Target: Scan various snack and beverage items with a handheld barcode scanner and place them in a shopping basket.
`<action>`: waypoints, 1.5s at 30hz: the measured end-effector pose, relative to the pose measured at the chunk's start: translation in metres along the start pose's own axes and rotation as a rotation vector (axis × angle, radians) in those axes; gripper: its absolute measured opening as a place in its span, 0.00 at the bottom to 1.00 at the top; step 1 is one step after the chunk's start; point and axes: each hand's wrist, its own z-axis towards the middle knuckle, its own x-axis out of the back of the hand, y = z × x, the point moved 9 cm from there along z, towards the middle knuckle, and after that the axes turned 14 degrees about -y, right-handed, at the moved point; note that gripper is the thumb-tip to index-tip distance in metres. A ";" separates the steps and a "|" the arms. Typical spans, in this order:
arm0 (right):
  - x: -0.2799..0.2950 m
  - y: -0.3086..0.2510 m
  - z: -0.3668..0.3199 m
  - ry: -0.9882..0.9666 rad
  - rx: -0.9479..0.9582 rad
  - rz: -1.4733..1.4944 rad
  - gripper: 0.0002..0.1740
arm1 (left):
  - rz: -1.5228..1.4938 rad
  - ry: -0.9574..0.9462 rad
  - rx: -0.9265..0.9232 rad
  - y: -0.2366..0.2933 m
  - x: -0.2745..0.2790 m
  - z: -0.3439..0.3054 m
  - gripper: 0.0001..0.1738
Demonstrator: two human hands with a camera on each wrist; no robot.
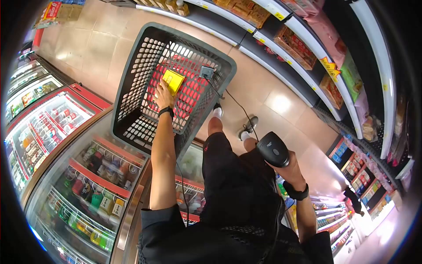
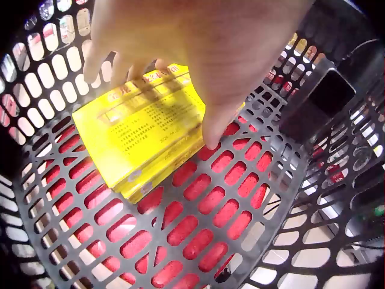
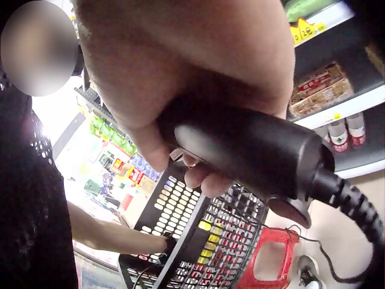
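Note:
Inside the dark grey basket (image 1: 231,66), the left hand (image 1: 163,96) has its fingers and thumb around a yellow box (image 1: 174,81). In the left wrist view, the fingers of the left hand (image 2: 180,54) reach over the far side of the yellow box (image 2: 141,129), with the thumb at its right edge; printed text covers its top. The right hand (image 1: 292,169) grips a black handheld scanner (image 1: 273,150) outside the basket. In the right wrist view, the right hand (image 3: 186,66) wraps the handle of the scanner (image 3: 240,144), whose coiled cable hangs down.
A small black device (image 1: 206,72) with a cable is at the basket's right wall. Something red (image 2: 183,232) shows through the basket's bottom holes. Glass-topped freezers (image 1: 94,185) stand on the left, stocked shelves (image 1: 281,72) on the right. Another cable (image 1: 239,105) runs near the feet.

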 end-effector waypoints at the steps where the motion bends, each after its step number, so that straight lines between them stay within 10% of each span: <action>1: -0.001 -0.006 0.006 -0.004 -0.007 -0.006 0.23 | -0.008 0.004 0.017 0.000 0.000 0.003 0.60; 6: -0.007 -0.030 0.042 -0.099 0.043 -0.028 0.23 | -0.088 -0.089 -0.026 0.004 0.031 -0.013 0.41; 15: 0.002 -0.134 0.048 -0.177 0.294 0.188 0.26 | -0.675 -0.451 -0.577 0.063 0.201 -0.215 0.57; 23: 0.035 -0.160 0.033 -0.107 0.540 -0.055 0.25 | -0.737 -0.450 -0.765 0.123 0.252 -0.262 0.49; 30: 0.108 -0.108 -0.003 0.119 0.541 0.173 0.23 | -1.550 -0.980 -0.802 0.170 0.266 -0.268 0.38; 33: 0.135 -0.092 -0.028 0.167 0.465 0.303 0.23 | -1.561 -1.368 -1.193 0.251 0.369 -0.351 0.41; 45: 0.184 -0.005 -0.038 0.420 0.537 0.432 0.19 | -1.429 -0.435 -1.335 0.399 0.583 -0.426 0.19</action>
